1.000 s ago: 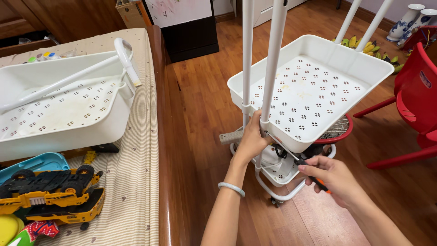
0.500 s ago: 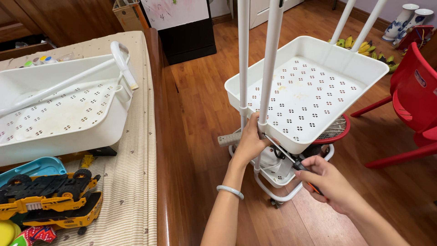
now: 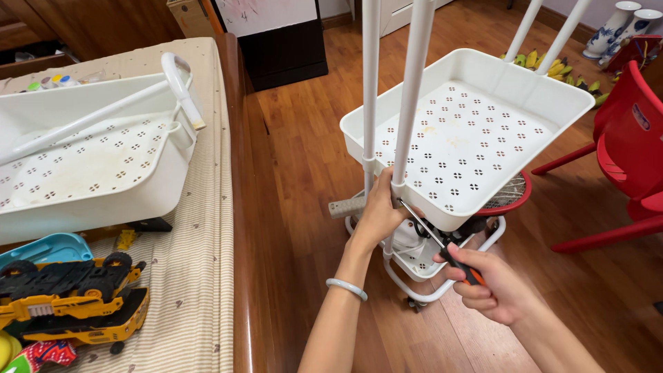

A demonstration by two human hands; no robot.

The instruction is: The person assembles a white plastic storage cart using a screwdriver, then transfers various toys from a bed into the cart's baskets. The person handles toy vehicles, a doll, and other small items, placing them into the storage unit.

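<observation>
My left hand [image 3: 378, 215] is clamped around the white metal upright pole [image 3: 411, 103] where it meets the near corner of the white perforated plastic tray [image 3: 469, 138] of the rolling cart. My right hand [image 3: 487, 284] is closed on the orange-and-black-handled screwdriver [image 3: 442, 245], its tip at that corner joint. A second white perforated tray [image 3: 90, 169] lies on the striped bed [image 3: 200, 276] beside a yellow toy truck [image 3: 69, 297].
</observation>
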